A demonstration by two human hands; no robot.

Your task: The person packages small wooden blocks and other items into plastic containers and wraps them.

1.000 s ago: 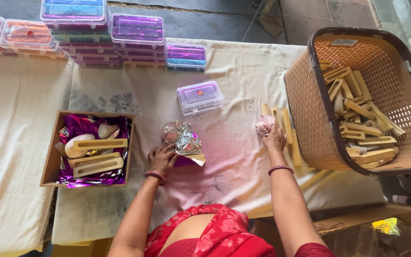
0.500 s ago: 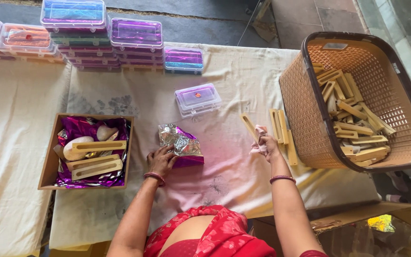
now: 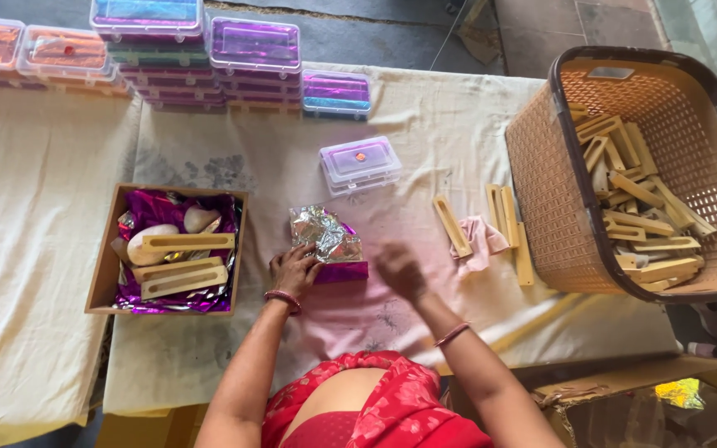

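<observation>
Pressing the crinkled foil packet (image 3: 329, 247) at frame centre, the left hand (image 3: 295, 270) lies closed on its edge; the right hand (image 3: 400, 270), blurred, holds nothing visible, its spread impossible to tell. Foil looks light, thin, easily torn; best held by the stiff purple base.

We see soft, even daylight over the worktop (image 3: 60, 249) — shadows are faint, and glare sparkles only on the crumpled foil (image 3: 325, 235). Our right hand (image 3: 400, 270) smears with motion blur — the rest stays sharp.

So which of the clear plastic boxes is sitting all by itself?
The small clear box with the purple lining, alone mid-table just above the foil-wrapped piece. The other boxes are stacked in rows along the far edge.
</observation>
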